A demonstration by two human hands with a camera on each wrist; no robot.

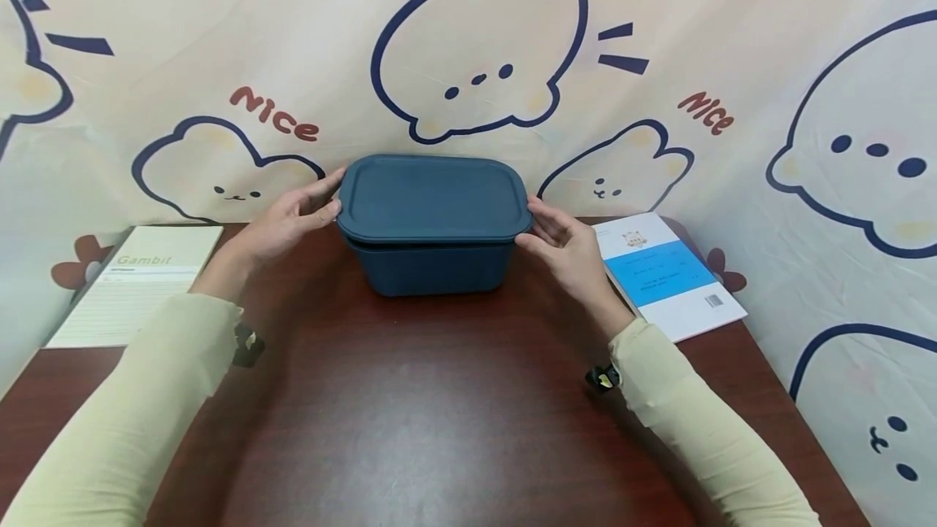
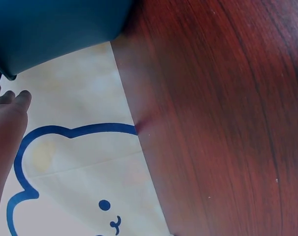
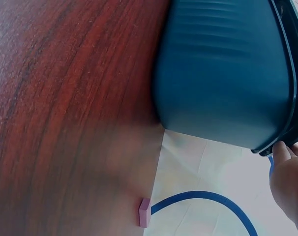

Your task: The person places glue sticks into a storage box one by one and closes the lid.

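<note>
A dark blue lid (image 1: 437, 198) lies over a matching blue storage bin (image 1: 439, 271) at the table's back edge. Along the front a dark gap shows between lid and rim, so the lid is not flush there. My left hand (image 1: 293, 214) holds the lid's left end, thumb at the edge. At the opposite end my right hand (image 1: 567, 246) grips the lid's right edge, thumb near the front corner. The right wrist view shows those fingertips (image 3: 281, 150) at the lid's corner, beside the bin's wall (image 3: 223, 73). The bin's inside is hidden.
On the left lies a lined notepad (image 1: 139, 275) marked "Gambit". A white and blue book (image 1: 662, 275) lies at the right, beside my right forearm. A small pink block (image 3: 144, 213) sits near the table's back edge. Patterned cloth (image 1: 476, 39) hangs behind the brown table (image 1: 410, 413).
</note>
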